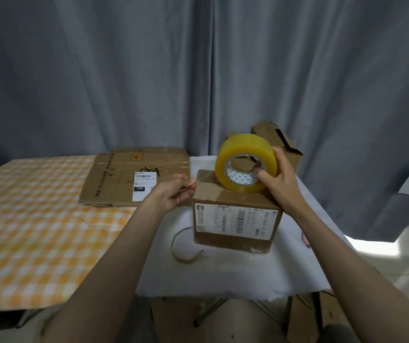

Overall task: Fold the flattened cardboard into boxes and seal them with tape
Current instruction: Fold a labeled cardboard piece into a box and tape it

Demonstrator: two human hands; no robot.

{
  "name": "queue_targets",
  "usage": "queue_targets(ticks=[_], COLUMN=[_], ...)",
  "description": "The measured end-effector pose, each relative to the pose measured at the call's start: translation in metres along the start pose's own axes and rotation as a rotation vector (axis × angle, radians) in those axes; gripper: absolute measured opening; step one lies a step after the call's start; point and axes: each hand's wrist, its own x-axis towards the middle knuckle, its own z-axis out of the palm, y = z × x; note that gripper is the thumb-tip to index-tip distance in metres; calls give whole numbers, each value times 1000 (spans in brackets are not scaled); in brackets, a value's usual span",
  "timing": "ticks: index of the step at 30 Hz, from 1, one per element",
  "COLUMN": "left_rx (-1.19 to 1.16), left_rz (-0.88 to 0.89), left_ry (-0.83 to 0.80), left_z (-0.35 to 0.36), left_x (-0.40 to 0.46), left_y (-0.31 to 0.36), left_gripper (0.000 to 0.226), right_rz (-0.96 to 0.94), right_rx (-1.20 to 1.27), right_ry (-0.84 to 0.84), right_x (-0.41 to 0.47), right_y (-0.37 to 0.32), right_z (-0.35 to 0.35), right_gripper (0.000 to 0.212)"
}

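Note:
A small folded cardboard box (235,225) with a shipping label stands on the white cloth at centre. A yellow tape roll (241,154) stands on edge on the box top. My right hand (279,180) grips the roll, thumb inside its core. My left hand (176,193) is at the box's upper left edge, fingers pinched together on what looks like the clear tape end. A stack of flattened cardboard (126,177) lies to the left behind my left hand.
Another brown box (276,142) with open flaps stands behind the tape roll. A curled strip of used tape (185,248) lies in front of the box. An orange checked tablecloth (30,224) covers the left table. Grey curtains hang behind. More cardboard (307,318) leans below the table edge.

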Motion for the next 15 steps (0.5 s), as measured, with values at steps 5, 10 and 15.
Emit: queue_targets(ticks=[5, 10, 15], left_rx=[-12, 187, 227], left_rz=[-39, 204, 346], left_ry=[-13, 139, 149], left_z=[5, 16, 16], left_x=[-1, -23, -49], left_y=[0, -9, -27], left_gripper=[9, 7, 15], right_rz=[6, 14, 1], right_rx=[12, 3, 8], right_ry=[-5, 1, 6], right_x=[-2, -2, -4], right_y=[7, 8, 8], right_z=[1, 1, 2], right_gripper=[35, 35, 35])
